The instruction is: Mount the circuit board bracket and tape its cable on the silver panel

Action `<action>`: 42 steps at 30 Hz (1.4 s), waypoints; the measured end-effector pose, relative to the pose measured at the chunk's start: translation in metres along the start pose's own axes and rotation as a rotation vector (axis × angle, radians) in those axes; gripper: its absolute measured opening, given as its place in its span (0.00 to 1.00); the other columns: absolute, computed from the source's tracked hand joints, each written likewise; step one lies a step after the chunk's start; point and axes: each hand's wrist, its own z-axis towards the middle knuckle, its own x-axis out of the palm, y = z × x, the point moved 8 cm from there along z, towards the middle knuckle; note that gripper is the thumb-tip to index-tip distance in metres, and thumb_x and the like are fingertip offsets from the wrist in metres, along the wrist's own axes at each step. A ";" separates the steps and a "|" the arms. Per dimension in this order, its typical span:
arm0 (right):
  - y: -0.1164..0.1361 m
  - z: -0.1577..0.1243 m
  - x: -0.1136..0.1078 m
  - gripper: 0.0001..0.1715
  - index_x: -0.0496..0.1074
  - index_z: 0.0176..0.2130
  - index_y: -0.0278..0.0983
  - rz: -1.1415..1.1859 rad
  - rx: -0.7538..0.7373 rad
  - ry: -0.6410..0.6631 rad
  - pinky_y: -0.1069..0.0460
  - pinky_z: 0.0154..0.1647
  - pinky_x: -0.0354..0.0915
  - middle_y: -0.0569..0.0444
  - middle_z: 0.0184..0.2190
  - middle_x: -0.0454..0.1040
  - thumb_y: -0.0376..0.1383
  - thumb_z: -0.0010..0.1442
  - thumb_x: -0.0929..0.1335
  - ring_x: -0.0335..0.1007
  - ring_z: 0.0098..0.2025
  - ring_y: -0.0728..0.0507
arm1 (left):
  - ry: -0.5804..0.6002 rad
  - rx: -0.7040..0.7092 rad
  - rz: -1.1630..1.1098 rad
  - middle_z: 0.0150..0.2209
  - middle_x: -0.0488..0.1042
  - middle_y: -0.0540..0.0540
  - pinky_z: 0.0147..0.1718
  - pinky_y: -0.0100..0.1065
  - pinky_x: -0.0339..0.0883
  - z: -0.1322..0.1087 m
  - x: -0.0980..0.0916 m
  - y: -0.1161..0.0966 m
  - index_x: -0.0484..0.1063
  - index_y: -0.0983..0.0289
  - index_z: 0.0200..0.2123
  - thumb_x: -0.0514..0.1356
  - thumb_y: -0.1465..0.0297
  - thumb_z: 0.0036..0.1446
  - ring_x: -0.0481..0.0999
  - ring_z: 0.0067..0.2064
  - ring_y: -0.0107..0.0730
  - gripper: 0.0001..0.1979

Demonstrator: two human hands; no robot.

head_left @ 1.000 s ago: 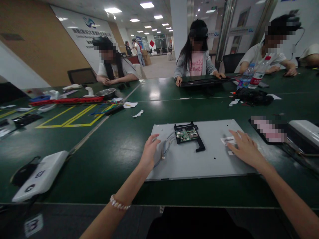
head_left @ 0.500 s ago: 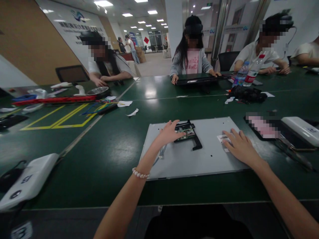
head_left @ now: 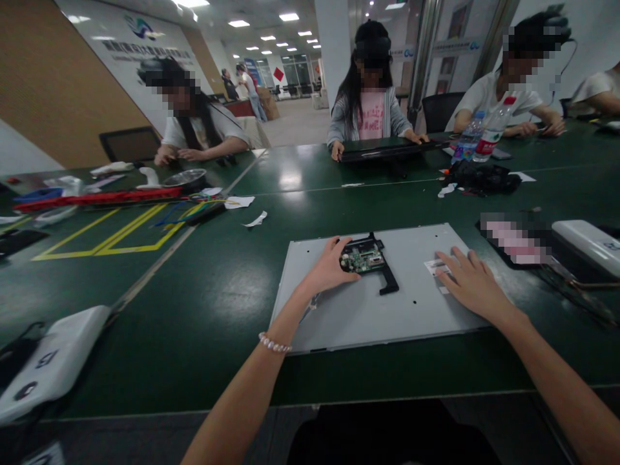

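Observation:
A flat grey metal panel (head_left: pixel 368 316) lies in front of me on the green table. On its upper middle sits a green circuit board (head_left: pixel 362 258) framed by a black plastic bracket (head_left: pixel 389 281). My left hand (head_left: pixel 332 266) spans the board's left end, with the thumb at the near edge and the fingers at the far edge. Thin pale cables (head_left: pixel 312 305) show partly below that wrist. My right hand (head_left: pixel 469 279) rests flat on the panel's right side, fingers spread, partly covering a white label (head_left: pixel 437 266).
To the right lie a phone (head_left: pixel 513 239) and a white device (head_left: pixel 588 244). Another white device (head_left: pixel 55 361) is at the left. Two bottles (head_left: pixel 491 132), a black bundle (head_left: pixel 482 177) and paper scraps lie farther off. Across the table, a person holds a dark panel (head_left: pixel 387 152).
My left thumb has come down to the board's near edge, and the hand now encloses its left end. My right hand stays flat on the panel. The view has shifted slightly.

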 end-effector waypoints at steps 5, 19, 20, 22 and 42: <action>-0.001 0.001 0.002 0.33 0.57 0.66 0.41 -0.021 -0.004 0.001 0.30 0.58 0.55 0.41 0.67 0.54 0.50 0.68 0.52 0.48 0.66 0.23 | 0.007 0.048 -0.047 0.62 0.52 0.63 0.62 0.47 0.54 -0.004 0.004 -0.018 0.55 0.63 0.62 0.70 0.60 0.39 0.60 0.61 0.50 0.47; -0.004 0.001 0.004 0.32 0.58 0.65 0.42 0.058 0.033 -0.019 0.29 0.60 0.51 0.41 0.67 0.52 0.50 0.67 0.54 0.44 0.67 0.23 | 0.102 0.043 -0.004 0.65 0.46 0.64 0.62 0.51 0.52 -0.013 0.021 -0.034 0.39 0.60 0.68 0.66 0.54 0.44 0.54 0.65 0.57 0.55; -0.002 0.001 0.003 0.32 0.58 0.64 0.42 0.083 0.036 -0.037 0.27 0.61 0.49 0.42 0.68 0.50 0.51 0.67 0.54 0.42 0.68 0.23 | 0.102 0.042 0.005 0.66 0.45 0.64 0.63 0.51 0.51 -0.013 0.021 -0.035 0.36 0.60 0.69 0.66 0.54 0.44 0.52 0.65 0.57 0.57; 0.007 0.000 -0.005 0.33 0.57 0.64 0.42 0.143 0.005 -0.079 0.27 0.62 0.45 0.43 0.70 0.44 0.52 0.66 0.55 0.34 0.70 0.24 | 0.102 0.053 0.034 0.68 0.42 0.64 0.64 0.54 0.47 -0.014 0.022 -0.035 0.31 0.58 0.69 0.66 0.53 0.44 0.47 0.67 0.58 0.60; 0.119 0.049 -0.010 0.55 0.38 0.70 0.49 0.561 -0.581 0.206 0.36 0.65 0.52 0.50 0.72 0.34 0.53 0.55 0.69 0.40 0.70 0.31 | 0.260 0.128 0.053 0.69 0.41 0.68 0.65 0.54 0.42 -0.014 0.015 -0.017 0.34 0.64 0.70 0.68 0.52 0.40 0.43 0.69 0.56 0.62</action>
